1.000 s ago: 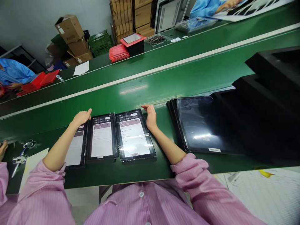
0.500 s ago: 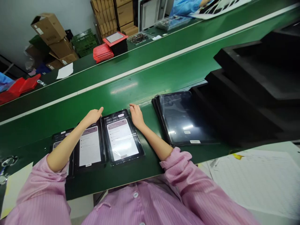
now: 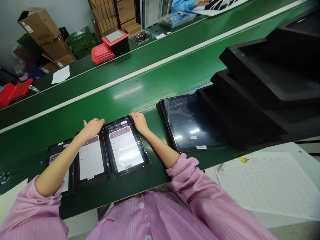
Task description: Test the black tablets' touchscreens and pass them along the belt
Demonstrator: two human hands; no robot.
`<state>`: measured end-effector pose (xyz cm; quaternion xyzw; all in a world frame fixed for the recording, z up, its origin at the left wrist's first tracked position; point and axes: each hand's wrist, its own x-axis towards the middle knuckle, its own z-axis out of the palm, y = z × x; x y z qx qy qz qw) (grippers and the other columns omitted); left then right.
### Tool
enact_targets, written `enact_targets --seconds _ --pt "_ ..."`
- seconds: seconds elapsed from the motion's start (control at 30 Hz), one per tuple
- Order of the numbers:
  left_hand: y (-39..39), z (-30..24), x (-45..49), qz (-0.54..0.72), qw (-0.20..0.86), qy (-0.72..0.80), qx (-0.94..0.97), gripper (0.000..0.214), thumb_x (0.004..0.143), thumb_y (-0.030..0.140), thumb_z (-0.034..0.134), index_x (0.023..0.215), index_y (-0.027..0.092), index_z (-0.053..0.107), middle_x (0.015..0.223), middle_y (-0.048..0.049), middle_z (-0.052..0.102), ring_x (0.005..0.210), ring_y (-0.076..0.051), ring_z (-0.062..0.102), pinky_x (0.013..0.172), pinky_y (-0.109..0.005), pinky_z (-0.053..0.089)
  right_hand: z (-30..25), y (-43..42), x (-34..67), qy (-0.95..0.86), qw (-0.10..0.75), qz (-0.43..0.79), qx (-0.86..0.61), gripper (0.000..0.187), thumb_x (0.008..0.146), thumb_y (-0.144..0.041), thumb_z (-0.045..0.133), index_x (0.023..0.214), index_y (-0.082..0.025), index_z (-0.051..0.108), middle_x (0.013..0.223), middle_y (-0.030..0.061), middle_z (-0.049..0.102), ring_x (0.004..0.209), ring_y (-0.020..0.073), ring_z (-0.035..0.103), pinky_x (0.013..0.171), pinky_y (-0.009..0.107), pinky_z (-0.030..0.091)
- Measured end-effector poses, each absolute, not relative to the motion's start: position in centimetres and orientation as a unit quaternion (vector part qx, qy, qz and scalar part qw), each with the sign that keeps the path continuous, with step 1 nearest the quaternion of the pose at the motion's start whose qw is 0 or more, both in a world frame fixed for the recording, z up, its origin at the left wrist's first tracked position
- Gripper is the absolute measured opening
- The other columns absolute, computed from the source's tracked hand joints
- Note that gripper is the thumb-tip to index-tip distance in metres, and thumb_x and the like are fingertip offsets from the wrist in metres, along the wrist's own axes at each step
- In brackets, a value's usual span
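Three lit tablets lie side by side on the green bench in front of me. My left hand (image 3: 92, 127) rests on the top edge of the middle tablet (image 3: 90, 159), fingers curled loosely over it. My right hand (image 3: 139, 122) presses on the top right corner of the right tablet (image 3: 125, 150), fingers bent on its edge. The left tablet (image 3: 58, 160) is partly hidden under my left forearm. Each screen shows a white page under a clear film.
A stack of dark tablets (image 3: 188, 121) lies to the right, beside black foam trays (image 3: 262, 83). A printed sheet (image 3: 270, 180) sits at the lower right. Beyond the green conveyor (image 3: 150, 80) are red cases (image 3: 102, 53) and cardboard boxes (image 3: 40, 30).
My left hand has moved from the left tablet's top edge to the middle one's. My right hand stays at the right tablet's top corner. My view has turned to the right.
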<state>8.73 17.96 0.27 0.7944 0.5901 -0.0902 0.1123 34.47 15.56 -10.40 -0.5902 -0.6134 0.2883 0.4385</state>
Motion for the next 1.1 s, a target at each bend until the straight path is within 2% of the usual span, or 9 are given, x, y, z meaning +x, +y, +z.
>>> enact_targets --seconds 0.13,0.23,0.33,0.47,0.6,0.73,0.93,1.03,1.1 --pt "15.1 -1.4 8.9 -0.083 0.091 0.570 0.813 0.068 0.100 0.050 0.009 0.138 0.022 0.057 0.155 -0.0137 0.042 0.145 -0.038 0.032 0.110 -0.078 -0.005 -10.1 15.5 33.9 -0.516 0.545 0.420 -0.510 0.074 0.096 -0.072 0.021 0.095 -0.021 0.075 0.099 0.0079 0.074 0.098 0.0233 0.065 0.095 0.040 0.045" --pt "14.4 -2.4 8.2 -0.079 0.101 0.582 0.803 0.066 0.100 0.050 0.009 0.151 0.024 0.041 0.161 -0.0135 0.030 0.149 -0.036 0.024 0.111 -0.077 -0.005 -9.5 15.0 33.0 -0.476 0.589 0.491 -0.430 0.075 0.096 -0.071 0.019 0.107 -0.020 0.073 0.106 0.0070 0.073 0.100 0.0223 0.065 0.095 0.038 0.048" --pt "15.0 -2.5 7.4 -0.078 0.102 0.600 0.789 0.066 0.100 0.055 0.009 0.149 0.030 0.046 0.166 -0.0080 0.020 0.152 -0.038 0.011 0.112 -0.075 -0.002 -8.6 13.8 32.5 -0.490 0.578 0.421 -0.498 0.063 0.101 -0.060 0.023 0.119 -0.020 0.068 0.119 0.0097 0.067 0.115 0.0238 0.059 0.105 0.041 0.043" --pt "17.0 -1.5 5.5 -0.086 0.149 0.611 0.773 0.059 0.098 0.056 0.020 0.151 0.038 0.039 0.160 -0.0055 0.036 0.148 -0.037 0.027 0.115 -0.071 0.007 -6.7 11.6 32.7 -0.561 0.462 0.266 -0.633 0.042 0.100 -0.047 0.040 0.123 -0.026 0.068 0.133 0.0123 0.053 0.128 0.0301 0.044 0.108 0.050 0.035" --pt "18.8 -0.6 2.5 -0.056 0.266 0.603 0.750 0.070 0.092 0.054 0.036 0.157 0.027 0.030 0.144 -0.0048 0.058 0.131 -0.028 0.054 0.113 -0.041 0.036 -5.2 10.1 32.8 -0.630 0.403 0.186 -0.637 0.035 0.100 -0.035 0.044 0.094 -0.029 0.078 0.131 0.0095 0.053 0.125 0.0314 0.042 0.104 0.053 0.033" --pt "19.0 -0.6 1.5 -0.038 0.289 0.573 0.766 0.080 0.085 0.057 0.048 0.156 0.025 0.031 0.144 -0.0045 0.057 0.128 -0.026 0.057 0.109 -0.033 0.040 -5.4 10.1 32.2 -0.643 0.382 0.137 -0.650 0.033 0.096 -0.032 0.049 0.086 -0.024 0.080 0.131 0.0142 0.053 0.120 0.0356 0.042 0.098 0.056 0.033" --pt "18.4 0.1 0.3 -0.056 0.249 0.594 0.763 0.068 0.094 0.052 0.038 0.157 0.029 0.027 0.149 -0.0049 0.051 0.137 -0.028 0.048 0.117 -0.047 0.029 -5.7 8.9 31.7 -0.675 0.418 0.097 -0.601 0.034 0.098 -0.030 0.043 0.103 -0.029 0.077 0.125 0.0126 0.055 0.116 0.0309 0.046 0.093 0.051 0.038" --pt "18.0 1.5 -4.2 -0.102 0.179 0.657 0.726 0.056 0.096 0.052 0.034 0.146 0.032 0.050 0.151 -0.0043 0.048 0.144 -0.035 0.037 0.117 -0.064 0.014 -5.4 7.3 31.3 -0.713 0.419 0.081 -0.557 0.033 0.097 -0.030 0.043 0.103 -0.030 0.076 0.125 0.0112 0.056 0.117 0.0306 0.047 0.093 0.050 0.038" --pt "17.5 2.3 -7.8 -0.138 0.166 0.690 0.690 0.053 0.093 0.052 0.038 0.135 0.032 0.061 0.147 -0.0053 0.053 0.142 -0.038 0.039 0.115 -0.066 0.018 -5.1 6.2 30.9 -0.727 0.420 0.079 -0.538 0.034 0.097 -0.031 0.043 0.102 -0.029 0.076 0.125 0.0113 0.056 0.116 0.0315 0.047 0.093 0.051 0.038"
